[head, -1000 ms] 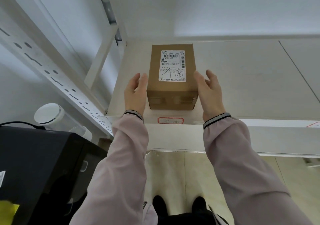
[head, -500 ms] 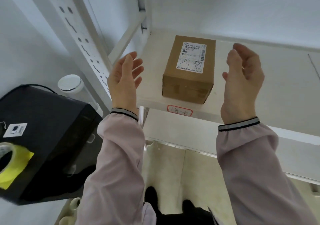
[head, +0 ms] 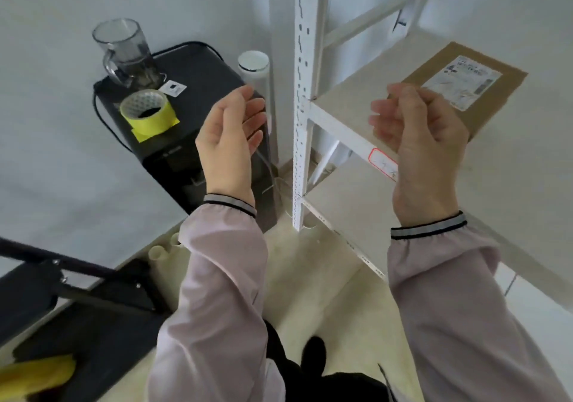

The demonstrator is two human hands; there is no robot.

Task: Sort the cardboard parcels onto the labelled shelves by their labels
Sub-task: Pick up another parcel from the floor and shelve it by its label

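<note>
Standing at the R side, a white metal shelf rack (head: 300,97) takes up most of the frame, w/ a pale upper shelf (head: 350,104) and another board below it. A red-bordered shelf label (head: 382,162) sits on the upper shelf's front edge; writing too blurred to read. Left of the rack stands a black box-shaped machine (head: 198,91) w/ a cable round its back. The cardboard parcel (head: 496,104) lies flat on the upper shelf, white shipping label facing up, part-hidden behind the R hand; neither hand touches it.

Both arms in pink sleeves reach fwd. Left hand (head: 228,141) is held up in front of the black machine, fingers loose & spread, grip empty. Right hand (head: 424,150) is up in front of the shelf edge, fingers loosely curled, grip empty too.

On top of the machine: 1 clear glass mug (head: 124,51), 1 roll of tape (head: 145,108) on a yellow sheet. A white-capped tube (head: 254,66) stands between machine & rack.
</note>
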